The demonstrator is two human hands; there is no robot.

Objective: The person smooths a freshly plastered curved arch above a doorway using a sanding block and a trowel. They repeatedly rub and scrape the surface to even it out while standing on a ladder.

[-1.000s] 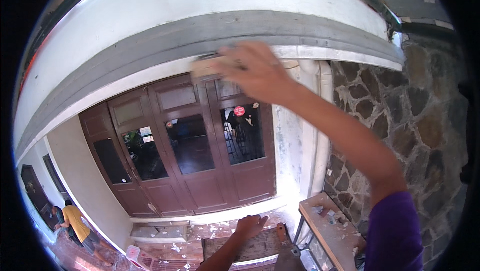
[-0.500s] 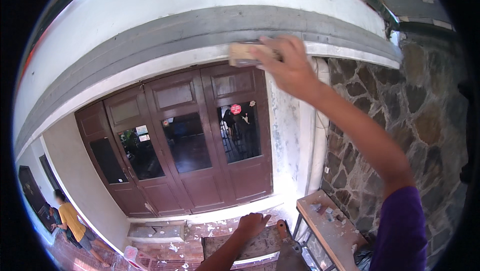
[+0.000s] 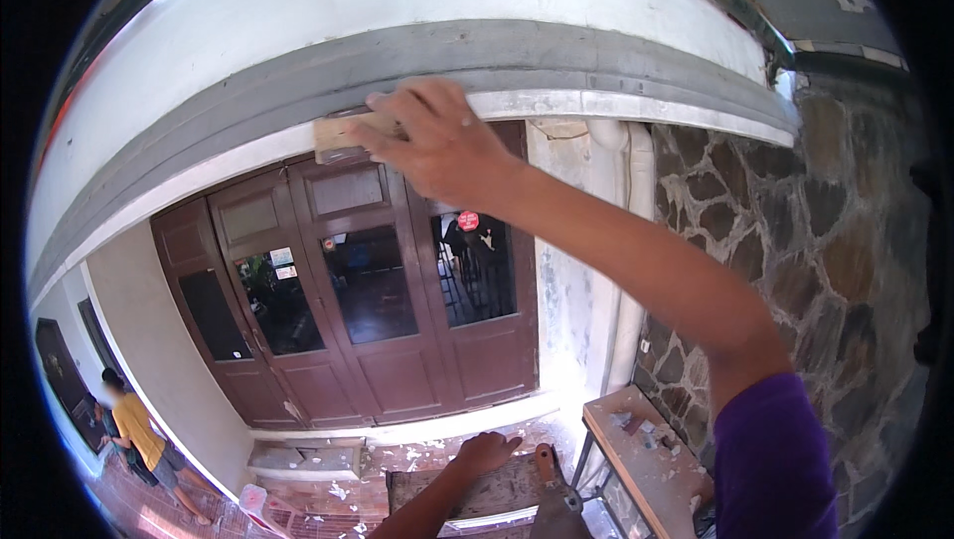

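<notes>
The block (image 3: 336, 133) is at the ledge (image 3: 542, 103) above the doors (image 3: 383, 372).

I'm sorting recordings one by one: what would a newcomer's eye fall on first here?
Probably the right hand, stretched up at upper centre, holding a tan block at the white band above the doorway. Next, the glass-paned brown doors below it, then the irregular stone wall filling the right side.

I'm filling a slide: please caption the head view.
Right hand holding a block at the white trim above brown doors, left hand by a worn board.
</notes>
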